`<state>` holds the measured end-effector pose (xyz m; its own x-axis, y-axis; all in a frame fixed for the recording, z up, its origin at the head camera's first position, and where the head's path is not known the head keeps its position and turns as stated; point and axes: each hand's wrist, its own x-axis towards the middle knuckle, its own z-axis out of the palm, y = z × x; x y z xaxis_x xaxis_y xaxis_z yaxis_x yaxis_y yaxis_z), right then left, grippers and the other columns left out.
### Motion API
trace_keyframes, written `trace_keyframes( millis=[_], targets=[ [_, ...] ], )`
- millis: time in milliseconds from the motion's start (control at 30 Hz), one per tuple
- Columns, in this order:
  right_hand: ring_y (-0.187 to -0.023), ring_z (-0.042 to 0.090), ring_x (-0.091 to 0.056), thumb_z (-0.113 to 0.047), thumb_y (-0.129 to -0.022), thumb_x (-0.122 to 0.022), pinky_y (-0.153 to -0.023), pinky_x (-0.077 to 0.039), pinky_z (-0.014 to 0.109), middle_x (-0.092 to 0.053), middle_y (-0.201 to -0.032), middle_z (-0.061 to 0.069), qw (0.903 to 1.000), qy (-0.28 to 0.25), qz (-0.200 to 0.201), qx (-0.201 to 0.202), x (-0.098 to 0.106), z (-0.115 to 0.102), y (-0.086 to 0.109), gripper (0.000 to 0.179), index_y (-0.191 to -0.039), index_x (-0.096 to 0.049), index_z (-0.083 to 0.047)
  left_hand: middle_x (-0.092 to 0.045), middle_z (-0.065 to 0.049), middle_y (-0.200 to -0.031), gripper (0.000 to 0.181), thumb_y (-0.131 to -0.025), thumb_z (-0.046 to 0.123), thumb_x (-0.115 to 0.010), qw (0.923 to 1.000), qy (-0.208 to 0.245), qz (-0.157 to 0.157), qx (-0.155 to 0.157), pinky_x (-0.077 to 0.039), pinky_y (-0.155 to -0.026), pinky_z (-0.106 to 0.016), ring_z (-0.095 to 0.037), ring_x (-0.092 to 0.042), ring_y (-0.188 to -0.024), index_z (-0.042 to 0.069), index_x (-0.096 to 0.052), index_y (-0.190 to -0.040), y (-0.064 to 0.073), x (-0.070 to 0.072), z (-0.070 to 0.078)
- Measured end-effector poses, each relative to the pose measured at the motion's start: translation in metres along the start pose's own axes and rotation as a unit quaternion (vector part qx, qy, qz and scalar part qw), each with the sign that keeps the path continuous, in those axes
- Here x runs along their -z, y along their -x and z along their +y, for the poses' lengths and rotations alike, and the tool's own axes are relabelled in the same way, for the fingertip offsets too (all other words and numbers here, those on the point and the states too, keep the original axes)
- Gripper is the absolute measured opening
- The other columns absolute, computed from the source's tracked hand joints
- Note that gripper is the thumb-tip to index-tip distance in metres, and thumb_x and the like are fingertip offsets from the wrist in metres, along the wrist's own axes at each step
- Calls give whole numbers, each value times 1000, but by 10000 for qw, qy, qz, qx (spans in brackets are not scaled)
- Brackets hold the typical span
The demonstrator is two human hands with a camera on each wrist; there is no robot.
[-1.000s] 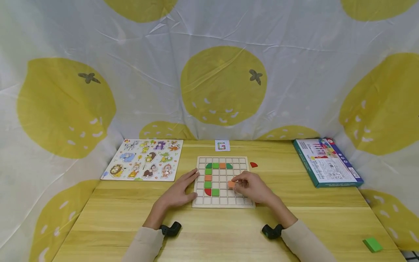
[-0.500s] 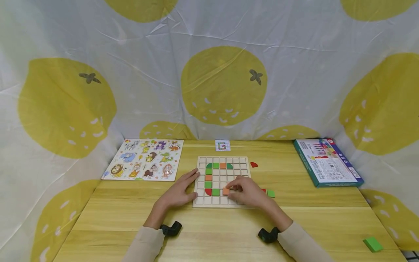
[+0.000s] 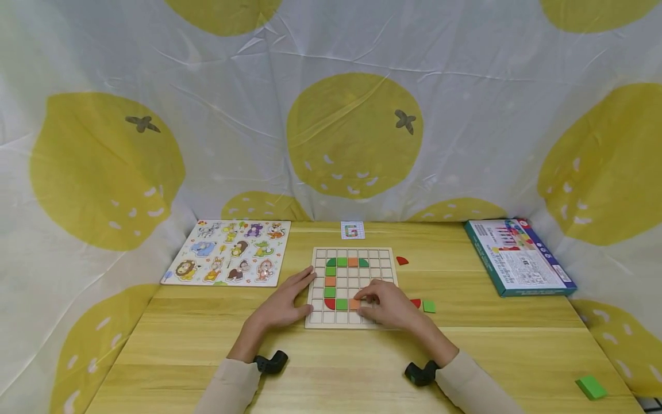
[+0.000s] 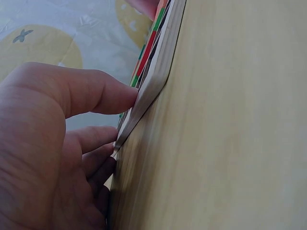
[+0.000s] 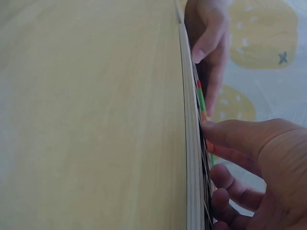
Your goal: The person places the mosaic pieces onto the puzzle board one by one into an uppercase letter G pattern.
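Note:
A wooden grid board (image 3: 316, 317) lies on the table, with green, orange and red tiles set in a C-shaped line of its squares. My left hand (image 3: 281, 303) rests along the board's left edge, thumb and fingers touching it, fingers fairly straight. With thumb and index finger, my right hand (image 3: 388, 305) pinches an orange square tile (image 3: 353, 305) in the lower row, just right of a green tile (image 3: 341, 305). In the right wrist view, the thumb (image 5: 225, 134) meets the tile low against the board. The right hand hides some squares of the board.
A small pattern card (image 3: 353, 230) lies behind the board. Red quarter-round pieces (image 3: 401, 261) and a green tile (image 3: 428, 306) lie to its right. An animal puzzle (image 3: 227, 253) stands left, a boxed set (image 3: 519, 257) right. Green pieces (image 3: 591, 387) sit near the right front.
My right hand has moved left and toward the near side with the orange tile, bringing it down into the square beside the green tile. The left hand has stayed in place.

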<state>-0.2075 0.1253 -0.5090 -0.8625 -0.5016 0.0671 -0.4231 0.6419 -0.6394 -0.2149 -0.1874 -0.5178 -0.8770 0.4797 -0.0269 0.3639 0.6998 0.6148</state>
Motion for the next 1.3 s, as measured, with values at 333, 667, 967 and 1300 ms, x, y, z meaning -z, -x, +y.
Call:
trace_keyframes(
  millis=[333, 667, 967, 1300],
  targets=[
    [-76, 9, -52, -26, -89, -79, -68, -44, 23, -60, -84, -11, 10000, -21, 87, -32, -1, 0, -1, 19, -108, -80, -21, -19, 1, -174, 79, -92, 28, -64, 10000, 32, 15, 26, -28, -124, -57, -30, -20, -159, 14, -34, -163, 0, 0, 1],
    [-77, 11, -53, -24, -92, -77, -68, -45, 24, -59, -85, -10, 9996, -268, 54, -91, 2, 0, -1, 18, -109, -79, -18, -19, 1, -174, 78, -92, 27, -64, 10000, 30, -7, 65, -27, -125, -57, -30, -19, -160, 14, -34, -163, 0, 1, 2],
    [-71, 11, -51, -22, -92, -78, -64, -44, 22, -60, -85, -7, 9988, -416, 244, -20, 15, 10, 2, 22, -112, -78, -14, -19, 0, -174, 78, -92, 27, -64, 10000, 63, -1, 51, -28, -124, -58, -31, -19, -160, 14, -34, -163, 1, 0, 2],
    [-72, 10, -52, -32, -90, -80, -64, -45, 23, -62, -86, -7, 9978, -412, 503, -135, 33, 30, 13, 27, -112, -79, -16, -19, 1, -174, 79, -92, 28, -64, 10000, -5, 0, 17, -28, -124, -58, -31, -20, -160, 15, -33, -163, 0, -1, -1]
  ],
)
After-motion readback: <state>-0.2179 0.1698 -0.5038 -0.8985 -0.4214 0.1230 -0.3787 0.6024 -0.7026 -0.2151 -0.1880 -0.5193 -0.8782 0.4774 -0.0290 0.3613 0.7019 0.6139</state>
